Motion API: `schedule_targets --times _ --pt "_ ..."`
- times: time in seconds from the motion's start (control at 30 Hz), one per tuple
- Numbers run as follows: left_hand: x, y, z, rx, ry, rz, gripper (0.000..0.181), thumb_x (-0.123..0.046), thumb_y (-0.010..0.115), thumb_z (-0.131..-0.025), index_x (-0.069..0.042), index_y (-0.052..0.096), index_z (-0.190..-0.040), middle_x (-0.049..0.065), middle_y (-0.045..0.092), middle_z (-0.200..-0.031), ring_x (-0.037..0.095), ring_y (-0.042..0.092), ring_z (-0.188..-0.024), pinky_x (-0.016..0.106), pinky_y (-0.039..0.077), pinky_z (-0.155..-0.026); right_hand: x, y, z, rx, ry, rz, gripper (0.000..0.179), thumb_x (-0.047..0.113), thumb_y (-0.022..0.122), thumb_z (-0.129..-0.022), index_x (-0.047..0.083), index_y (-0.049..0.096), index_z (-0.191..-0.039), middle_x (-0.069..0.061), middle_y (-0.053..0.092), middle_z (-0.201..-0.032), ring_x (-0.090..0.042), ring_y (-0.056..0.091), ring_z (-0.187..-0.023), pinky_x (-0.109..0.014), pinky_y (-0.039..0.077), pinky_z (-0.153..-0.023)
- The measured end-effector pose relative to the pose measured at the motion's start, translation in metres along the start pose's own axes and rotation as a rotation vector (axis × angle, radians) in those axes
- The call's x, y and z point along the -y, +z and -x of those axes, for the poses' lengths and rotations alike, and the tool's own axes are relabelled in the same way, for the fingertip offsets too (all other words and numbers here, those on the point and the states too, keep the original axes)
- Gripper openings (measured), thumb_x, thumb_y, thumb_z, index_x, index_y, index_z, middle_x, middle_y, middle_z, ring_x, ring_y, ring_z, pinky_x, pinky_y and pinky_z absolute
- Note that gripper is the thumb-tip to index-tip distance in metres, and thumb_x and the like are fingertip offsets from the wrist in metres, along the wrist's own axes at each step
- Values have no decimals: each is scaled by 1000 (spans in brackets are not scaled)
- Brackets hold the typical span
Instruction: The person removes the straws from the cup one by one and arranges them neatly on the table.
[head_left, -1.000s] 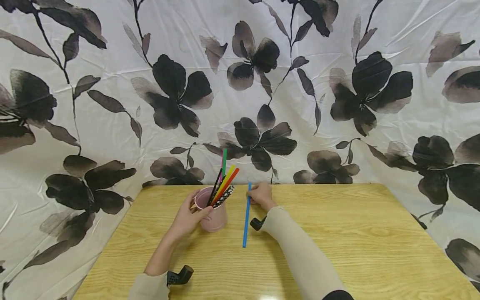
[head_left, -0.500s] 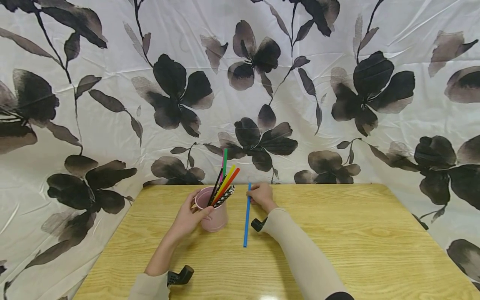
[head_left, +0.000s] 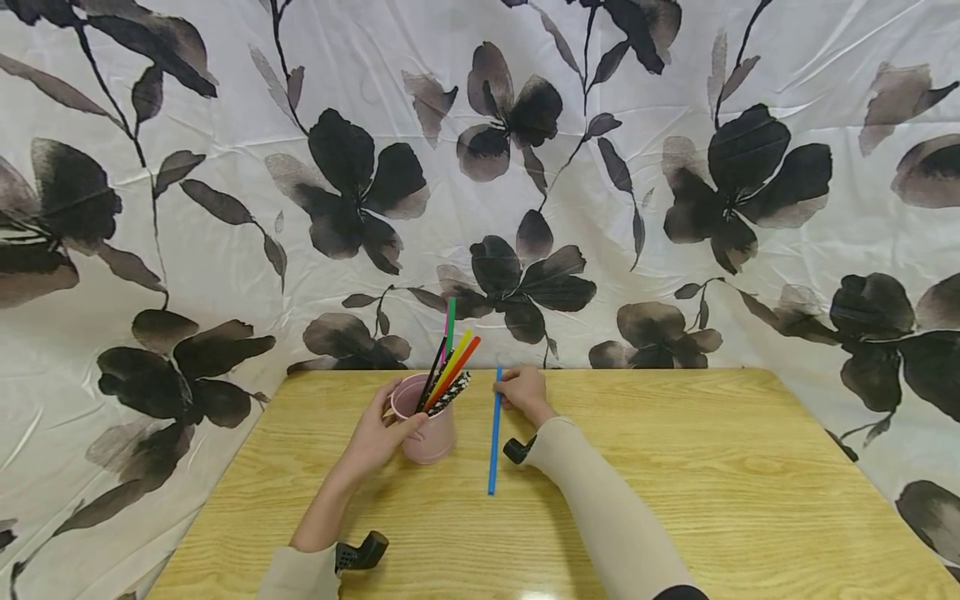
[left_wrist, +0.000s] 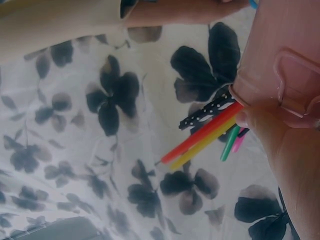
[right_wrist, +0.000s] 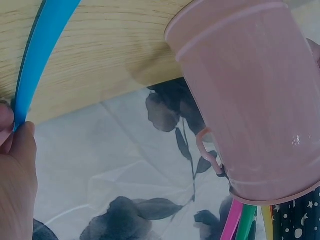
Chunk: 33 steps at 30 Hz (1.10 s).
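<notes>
A small pink metal pail with little looped handles tilts to the right above or on the wooden table. My left hand grips it by the rim, thumb on the near side. Several straws lean out of the pail: an orange straw, a yellow straw, a green straw, plus pink, black and dotted ones. To the pail's right, my right hand pinches a blue straw near its far end. Whether that straw's near end touches the table I cannot tell.
The wooden table ends just beyond both hands, against a white cloth with dark flowers. A black wrist-worn camera sits at the left sleeve and another camera at the right.
</notes>
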<state>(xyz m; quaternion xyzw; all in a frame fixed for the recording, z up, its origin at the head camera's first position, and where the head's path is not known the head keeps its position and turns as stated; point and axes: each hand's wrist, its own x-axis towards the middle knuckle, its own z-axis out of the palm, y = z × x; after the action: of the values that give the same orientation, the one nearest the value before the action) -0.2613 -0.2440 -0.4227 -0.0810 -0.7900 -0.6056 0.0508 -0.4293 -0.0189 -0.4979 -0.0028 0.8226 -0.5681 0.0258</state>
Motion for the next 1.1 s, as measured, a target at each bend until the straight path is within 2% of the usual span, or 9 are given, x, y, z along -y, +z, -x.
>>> schedule_targets --times 0.23,0.4,0.53,0.63,0.77,0.9,1.1 --pt "1 0 -1 0 -3 12 74 -21 66 -80 -5 23 -137 21 31 -133 41 38 -114 46 38 -85 2 -1 1 -11 -4 5 19 13 71 -72 2 66 -87 -11 63 -63 -17 59 -48 -29 48 -45" --pt "15 -1 -6 -11 6 -7 75 -28 68 -77 -12 25 -136 16 33 -133 36 38 -115 45 36 -88 2 -4 3 -7 0 -24 19 15 69 -75 2 65 -88 -13 64 -65 -19 60 -50 -31 48 -46" --pt "27 -1 -9 -19 17 -22 74 -32 67 -77 -15 26 -136 12 34 -132 33 39 -115 45 36 -88 7 -8 9 -5 -13 -78 20 15 67 -76 1 65 -89 -16 64 -70 -26 62 -55 -35 49 -49" --pt "29 -2 -8 -33 20 -20 75 -32 67 -77 -14 26 -137 12 34 -132 33 40 -114 45 37 -87 16 -11 15 9 -71 -124 19 16 66 -78 2 66 -90 -16 64 -74 -30 62 -59 -38 50 -52" --pt "29 -3 -5 -35 12 -34 77 -33 67 -77 -13 25 -137 13 33 -133 33 39 -115 45 36 -88 37 -18 31 42 -190 -173 18 18 64 -80 5 67 -91 -14 63 -77 -28 61 -58 -37 50 -53" --pt "28 -3 -4 -36 -11 -42 77 -36 67 -76 -14 25 -137 11 33 -133 33 38 -116 44 37 -87 60 -28 53 77 -267 -230 18 20 65 -80 7 67 -92 -12 63 -78 -24 61 -58 -34 50 -52" --pt "30 -2 -8 -38 -3 -48 78 -38 67 -75 -14 25 -137 12 34 -133 33 39 -115 43 38 -86 86 -43 91 165 -376 -283 20 18 65 -80 6 66 -96 -13 62 -82 -29 61 -66 -36 50 -54"
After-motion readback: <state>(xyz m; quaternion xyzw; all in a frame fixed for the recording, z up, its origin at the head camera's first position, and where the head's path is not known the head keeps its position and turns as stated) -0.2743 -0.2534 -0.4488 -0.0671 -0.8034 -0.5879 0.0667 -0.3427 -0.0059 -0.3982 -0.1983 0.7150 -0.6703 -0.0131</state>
